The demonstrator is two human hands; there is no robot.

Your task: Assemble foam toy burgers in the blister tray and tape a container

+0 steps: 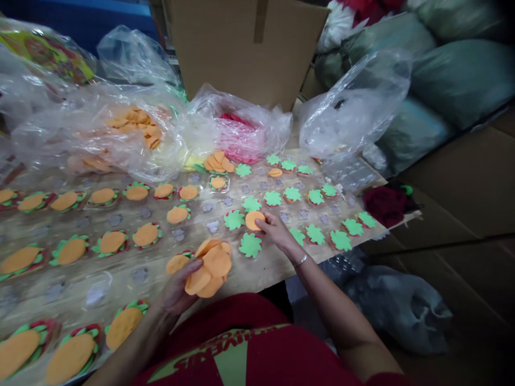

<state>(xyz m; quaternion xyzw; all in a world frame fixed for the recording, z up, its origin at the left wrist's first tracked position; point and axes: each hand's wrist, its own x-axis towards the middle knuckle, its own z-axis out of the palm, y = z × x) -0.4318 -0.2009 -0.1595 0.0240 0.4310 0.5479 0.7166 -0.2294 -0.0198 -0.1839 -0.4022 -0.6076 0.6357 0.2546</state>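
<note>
A loose bunch of orange foam discs (217, 265) is gripped in my left hand (179, 289), its thumb on top, near the table's front edge. My right hand (277, 230) pinches a single orange foam disc (254, 220) over the green scalloped pieces. Close by lie a green scalloped foam piece (234, 220) to its left and another green piece (250, 244) nearer me. Further left, rows of stacks topped with orange discs (70, 251) show green and red edges beneath. To the right, stacks have green pieces (315, 234) uppermost.
Clear plastic bags stand along the back, one with orange discs (137, 126), one with pink pieces (241, 134). Behind them rises a cardboard box (245, 53). A dark red cloth bundle (385, 206) lies at the right table end. Full sacks (462, 80) are piled at right.
</note>
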